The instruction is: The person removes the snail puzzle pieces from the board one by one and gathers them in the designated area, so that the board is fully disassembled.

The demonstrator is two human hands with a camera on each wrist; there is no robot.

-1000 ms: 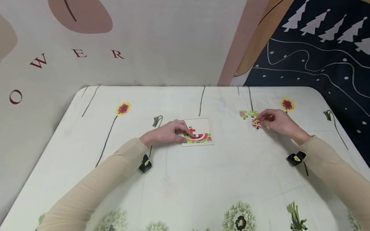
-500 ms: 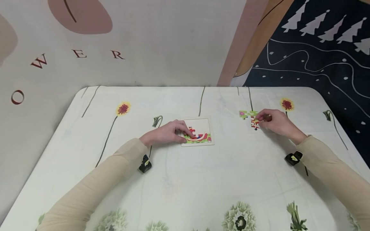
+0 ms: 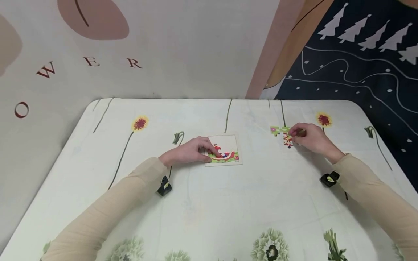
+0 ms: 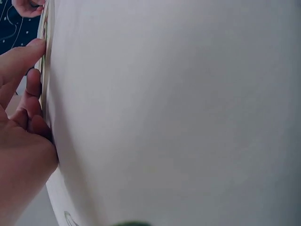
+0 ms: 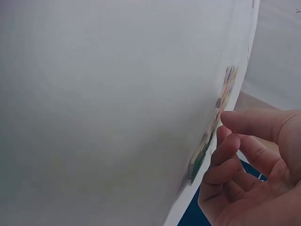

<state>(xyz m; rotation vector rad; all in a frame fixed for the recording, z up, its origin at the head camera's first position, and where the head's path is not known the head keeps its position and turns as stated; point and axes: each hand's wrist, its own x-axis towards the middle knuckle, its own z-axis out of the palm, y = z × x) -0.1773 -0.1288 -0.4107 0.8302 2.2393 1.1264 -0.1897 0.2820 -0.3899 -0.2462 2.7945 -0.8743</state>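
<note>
Right grip (image 3: 308,138) slightly shifted left at pieces (image 3: 286,137).
Board (image 3: 225,140) touched by unclenched left grip (image 3: 189,151); right's hold cannot be told.

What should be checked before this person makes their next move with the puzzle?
1. Puzzle tray lying flat on the table: ok, it looks flat.
2. The left-hand grip at the tray: ok, it touches the fitted pieces, which may help steady them.
3. Space left in the tray: ok, its far part is bare.
4. Loose pieces within reach of the right-hand grip: ok, it is right beside them.
5. A piece firmly pinched there: cannot tell, the fingers hide the contact.
6. All pieces inside the tray: not ok, several lie outside on the table.
</note>
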